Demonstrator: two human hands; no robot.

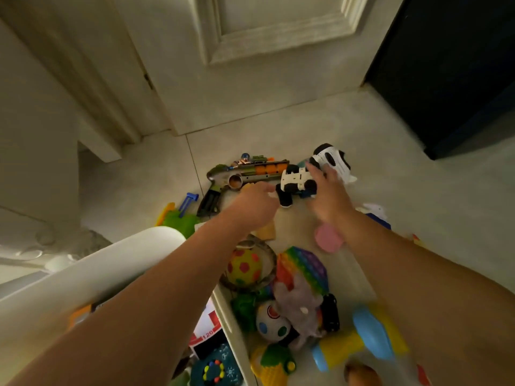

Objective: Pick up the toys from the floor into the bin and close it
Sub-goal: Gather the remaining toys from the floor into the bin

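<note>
Bottom of frame, nearest me: white plastic bin [223,310] w/ its rim cutting diagonally thru lower centre, some toys already inside at lower left. Just right of that rim, a heap on the pale tiled floor [404,168]: yellow ball w/ red spots [243,267], rainbow silicone pop-it pad [302,267], grey plush animal [299,309], blue-and-yellow plastic toy [370,332]. All light stuff, I reckon; the plush and pad are soft, can be scooped anywhere.

Mid frame, both my forearms reach up and away. Left hand [256,201] is centre frame, fingers loosely curled, not gripping anything I can see, hovering by the grip end of the camo-green toy blaster w/ orange balls [250,172]. Right hand [327,190] is right of centre, fingers spread and resting on the white-and-black plastic toy truck [298,182]; not closed round it yet, far as I can tell.

Truck looks like rigid, light plastic; the wheels could roll, so I'd grip across the body, not the tyres. Blaster is long and stiff: best taken at the handle or mid-barrel, and the loose balls might spill.

Top of frame: white panelled door [264,51], dark cabinet [451,65] upper right.
</note>
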